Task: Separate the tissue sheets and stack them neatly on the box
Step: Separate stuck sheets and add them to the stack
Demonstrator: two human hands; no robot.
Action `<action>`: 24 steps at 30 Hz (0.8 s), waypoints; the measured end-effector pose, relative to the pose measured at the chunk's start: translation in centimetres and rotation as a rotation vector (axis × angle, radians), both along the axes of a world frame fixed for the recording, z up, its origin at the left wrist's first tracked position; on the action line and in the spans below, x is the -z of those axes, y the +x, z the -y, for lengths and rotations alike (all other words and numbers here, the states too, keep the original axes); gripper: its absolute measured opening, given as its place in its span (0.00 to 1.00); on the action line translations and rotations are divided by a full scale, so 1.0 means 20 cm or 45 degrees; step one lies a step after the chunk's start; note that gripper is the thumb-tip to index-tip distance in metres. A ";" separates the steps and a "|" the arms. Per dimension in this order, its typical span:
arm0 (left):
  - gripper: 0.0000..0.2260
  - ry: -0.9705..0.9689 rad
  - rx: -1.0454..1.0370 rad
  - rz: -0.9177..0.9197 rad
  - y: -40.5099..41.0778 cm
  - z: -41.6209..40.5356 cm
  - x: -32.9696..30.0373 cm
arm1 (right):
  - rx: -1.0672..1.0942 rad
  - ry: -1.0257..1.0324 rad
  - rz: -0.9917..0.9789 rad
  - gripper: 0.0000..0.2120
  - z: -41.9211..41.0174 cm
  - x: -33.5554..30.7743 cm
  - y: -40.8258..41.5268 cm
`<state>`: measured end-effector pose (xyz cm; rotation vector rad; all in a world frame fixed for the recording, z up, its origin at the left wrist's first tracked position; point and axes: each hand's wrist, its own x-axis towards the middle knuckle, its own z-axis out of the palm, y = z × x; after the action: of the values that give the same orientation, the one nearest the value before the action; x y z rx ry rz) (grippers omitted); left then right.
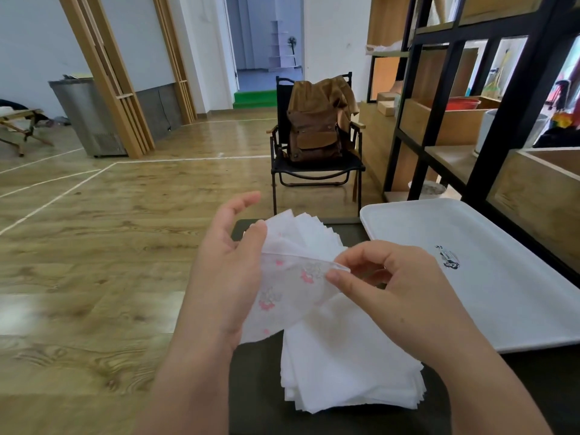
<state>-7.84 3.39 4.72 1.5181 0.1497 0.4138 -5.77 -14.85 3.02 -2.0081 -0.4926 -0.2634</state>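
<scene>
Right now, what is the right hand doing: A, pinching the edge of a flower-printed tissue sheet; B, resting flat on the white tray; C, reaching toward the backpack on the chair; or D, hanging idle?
A: the right hand pinches the flower-printed tissue sheet by its edge, above the stack.

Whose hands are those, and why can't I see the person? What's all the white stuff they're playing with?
The camera sits on the person's head and looks down, so you see only their arms and hands, not their face. The left hand holds a fanned bunch of thin white tissues. The right hand pinches the edge of one tissue with pink flowers, peeling it away from the bunch. Below the hands, a pile of plain tissues lies on a dark table. To the right lies a flat white box with a small picture printed on it; nothing is stacked on it yet. Farther back a brown backpack rests on a black chair.
</scene>
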 end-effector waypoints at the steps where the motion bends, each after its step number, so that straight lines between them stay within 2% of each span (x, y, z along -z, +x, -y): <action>1: 0.13 0.089 0.010 0.032 -0.01 0.00 -0.01 | 0.010 0.010 0.007 0.02 0.00 0.00 0.00; 5: 0.04 0.469 0.067 0.167 -0.04 -0.04 -0.03 | 0.053 0.118 0.072 0.03 0.01 -0.02 0.01; 6: 0.05 0.540 0.086 0.178 -0.05 -0.05 -0.03 | 0.056 0.157 0.086 0.02 0.02 -0.02 0.01; 13: 0.04 0.696 -0.034 0.239 -0.05 -0.07 -0.01 | -0.003 0.306 0.100 0.04 0.04 -0.06 -0.01; 16: 0.04 0.811 -0.081 0.292 -0.05 -0.07 -0.03 | -0.037 0.293 0.065 0.02 0.05 -0.07 -0.02; 18: 0.02 0.822 -0.036 0.298 -0.05 -0.05 -0.05 | -0.036 0.298 0.067 0.03 0.04 -0.09 -0.04; 22: 0.04 0.592 0.187 0.295 -0.09 -0.01 -0.07 | -0.027 0.463 0.122 0.13 0.01 -0.13 -0.08; 24: 0.05 0.514 0.219 0.228 -0.10 0.00 -0.08 | 0.034 0.507 0.055 0.15 0.01 -0.13 -0.09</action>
<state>-9.76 3.32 6.25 1.8625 -0.2168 0.4569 -7.61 -15.04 5.64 -1.6239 -0.4046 -0.3901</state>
